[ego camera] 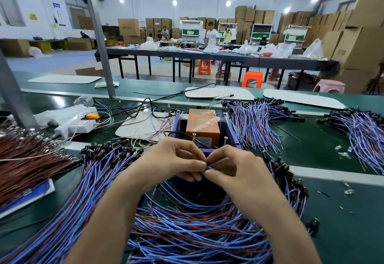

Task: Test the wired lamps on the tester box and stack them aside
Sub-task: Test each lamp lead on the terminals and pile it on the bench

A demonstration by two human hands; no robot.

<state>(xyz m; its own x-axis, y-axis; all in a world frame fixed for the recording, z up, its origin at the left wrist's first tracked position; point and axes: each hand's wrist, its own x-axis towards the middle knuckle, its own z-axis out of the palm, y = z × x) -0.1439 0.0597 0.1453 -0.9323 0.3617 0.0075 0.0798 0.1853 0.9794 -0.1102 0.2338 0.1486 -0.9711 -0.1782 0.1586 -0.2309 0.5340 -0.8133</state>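
- Left hand (172, 160): grip grasping; thumb and curled fingers pinch a blue wire (209, 167) at their tips.
- Right hand (234, 170): grip grasping the same blue wire; its fingertips touch those of the left hand.
- Whether a lamp head sits on the pinched wire cannot be told; the fingers cover it.
- Tester box (228, 126): blue, open-topped, holding an orange block (202, 124). It stands on the green bench (342, 232) directly beyond the hands, which meet at its near rim.
- Heap of wired lamps (197, 232): blue and brown leads, lying under both forearms.
- Second bundle (93, 180): to the left, black lamp heads pointing away.
- Two fanned stacks (255, 122) and (361, 130): to the right of the box, well apart from the hands.
- Brown wire bundle (27, 164): at the far left edge.
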